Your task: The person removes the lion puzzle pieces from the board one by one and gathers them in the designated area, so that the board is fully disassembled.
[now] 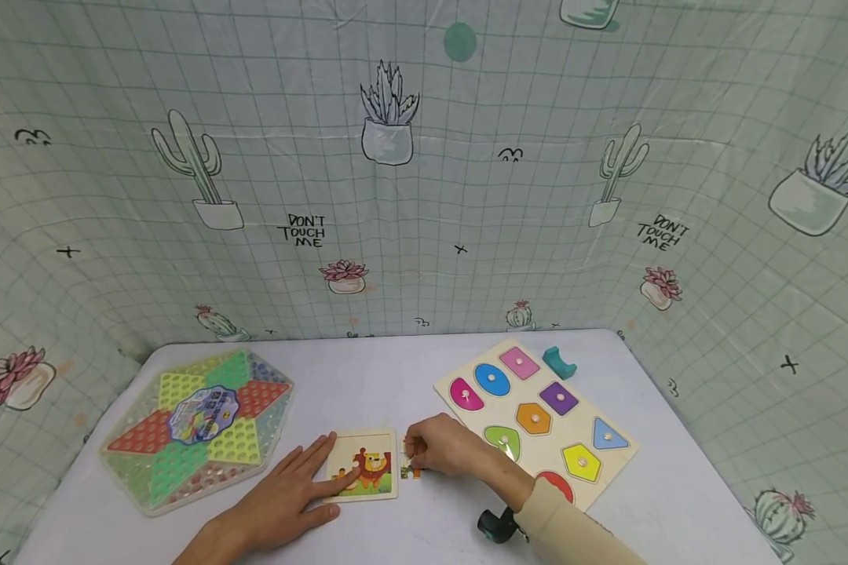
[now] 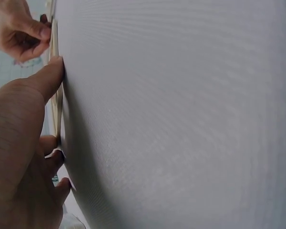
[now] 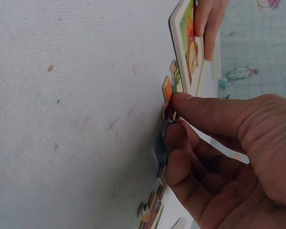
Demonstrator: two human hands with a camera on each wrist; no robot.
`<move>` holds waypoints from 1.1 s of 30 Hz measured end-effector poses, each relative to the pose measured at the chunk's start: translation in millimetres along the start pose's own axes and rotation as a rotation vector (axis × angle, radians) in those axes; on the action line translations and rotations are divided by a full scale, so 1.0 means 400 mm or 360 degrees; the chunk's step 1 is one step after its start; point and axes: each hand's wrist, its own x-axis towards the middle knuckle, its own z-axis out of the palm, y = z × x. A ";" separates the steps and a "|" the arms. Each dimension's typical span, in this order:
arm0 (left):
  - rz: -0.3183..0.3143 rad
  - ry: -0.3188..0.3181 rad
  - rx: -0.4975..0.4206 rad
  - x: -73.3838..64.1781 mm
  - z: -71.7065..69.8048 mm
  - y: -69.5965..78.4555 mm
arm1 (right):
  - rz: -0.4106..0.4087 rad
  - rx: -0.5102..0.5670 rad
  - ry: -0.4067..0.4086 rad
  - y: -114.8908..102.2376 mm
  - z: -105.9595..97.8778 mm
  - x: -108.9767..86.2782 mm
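A small square lion jigsaw puzzle [image 1: 378, 488] in a pale wooden frame lies flat at the front middle of the table. My left hand [image 1: 283, 494] is spread over its left side, the fingers fairly straight and one fingertip on the picture. Just right of the frame, my right hand [image 1: 441, 446] pinches a jigsaw piece [image 3: 168, 89] with an orange patch between thumb and fingertips. The fingers hide part of that piece. More loose jigsaw pieces [image 3: 151, 212] show below the right hand in the right wrist view.
Behind the right forearm lies a wooden shape board [image 1: 533, 392] with knobbed coloured shapes. A teal arched block [image 1: 559, 362] sits past its far edge. A hexagonal Chinese checkers board [image 1: 198, 424] fills the left side. Some black object [image 1: 496, 524] is beside the right sleeve.
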 end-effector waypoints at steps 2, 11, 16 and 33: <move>0.0002 0.0002 0.0002 0.002 0.000 0.000 | 0.0001 -0.0005 0.0007 0.000 -0.002 0.001; 0.0018 -0.0003 0.0021 0.007 -0.005 0.000 | -0.0034 -0.0008 0.0066 -0.009 -0.009 0.020; 0.0042 0.0010 0.0073 0.008 -0.006 0.004 | -0.0083 0.0037 0.0050 -0.026 -0.009 0.037; 0.0092 -0.0121 0.0020 0.046 0.005 0.040 | -0.0225 -0.0100 -0.0117 -0.076 0.027 0.093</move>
